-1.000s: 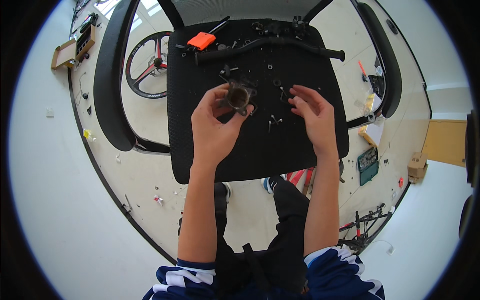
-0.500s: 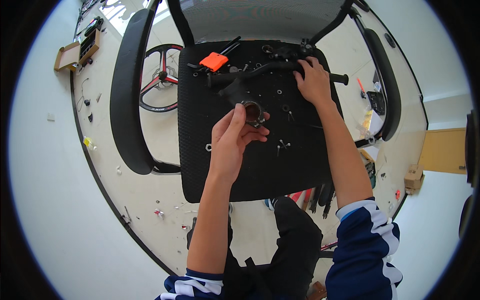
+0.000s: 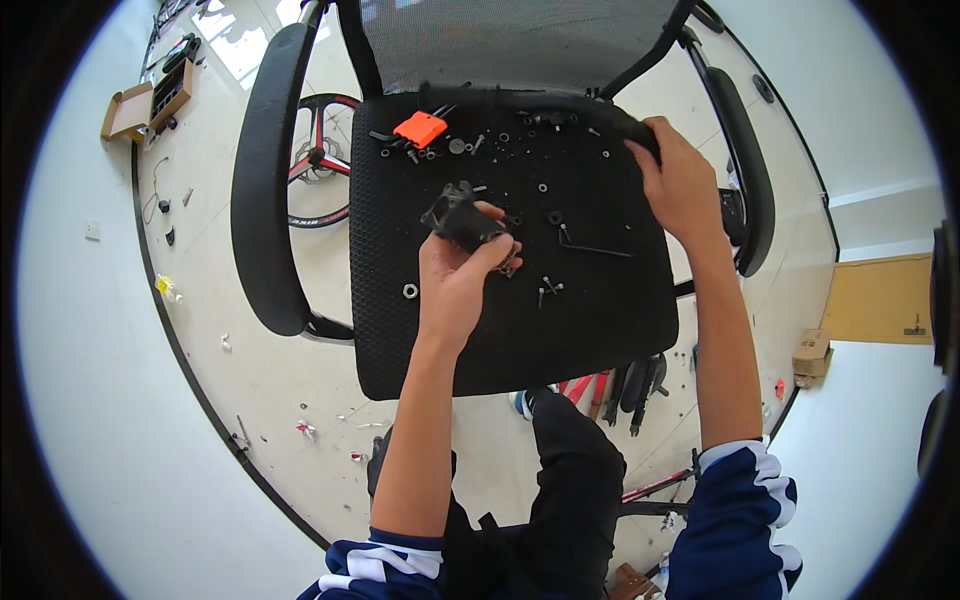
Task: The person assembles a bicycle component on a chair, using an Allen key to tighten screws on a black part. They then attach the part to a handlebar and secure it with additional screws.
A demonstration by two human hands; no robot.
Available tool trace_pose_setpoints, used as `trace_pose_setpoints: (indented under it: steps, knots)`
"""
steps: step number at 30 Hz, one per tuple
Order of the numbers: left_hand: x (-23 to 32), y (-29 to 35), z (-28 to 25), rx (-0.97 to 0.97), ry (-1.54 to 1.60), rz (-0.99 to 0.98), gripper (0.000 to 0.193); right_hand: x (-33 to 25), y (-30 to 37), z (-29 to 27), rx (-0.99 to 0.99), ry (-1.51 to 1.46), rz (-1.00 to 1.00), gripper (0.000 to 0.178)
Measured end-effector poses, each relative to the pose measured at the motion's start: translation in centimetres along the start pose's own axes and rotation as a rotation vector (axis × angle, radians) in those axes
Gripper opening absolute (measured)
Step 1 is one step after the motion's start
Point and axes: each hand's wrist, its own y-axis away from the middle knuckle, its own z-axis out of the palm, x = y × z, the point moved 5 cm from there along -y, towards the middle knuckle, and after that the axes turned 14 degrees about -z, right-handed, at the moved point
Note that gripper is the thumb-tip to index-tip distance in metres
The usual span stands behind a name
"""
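My left hand (image 3: 452,275) is closed around a black bicycle stem (image 3: 462,218), its clamp end pointing up and away, over the middle of the black chair seat (image 3: 590,325). At the far right of the seat my right hand (image 3: 682,180) grips the end of a black handlebar (image 3: 632,126), which is smeared by motion along the back of the seat. Near the left hand lie a silver nut (image 3: 410,291) and several small bolts (image 3: 550,289). A black hex key (image 3: 592,249) and a dark washer (image 3: 555,217) rest between the hands.
An orange holder with black tools (image 3: 420,129) sits at the seat's back left among washers and bolts. Armrests (image 3: 268,180) flank the seat. A spoked wheel (image 3: 317,158) stands behind the left one. An open cardboard box (image 3: 130,113) and scattered litter are on the floor.
My right hand has moved right and lifted the handlebar, swinging it toward the seat's back right. My left hand has turned the stem over, so its round opening no longer faces me.
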Motion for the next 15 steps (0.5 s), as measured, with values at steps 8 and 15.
trace_pose_setpoints:
  steps: [8,15]
  knots:
    - [0.3,0.8,0.5,0.123,-0.701,0.154,0.022,-5.3,2.8,-3.3,-0.032,-1.107,0.6,0.021]
    - [-0.9,2.3,2.8,-0.108,-0.484,0.07,0.029,-8.1,4.9,1.8,-0.555,-0.789,0.123,0.013]
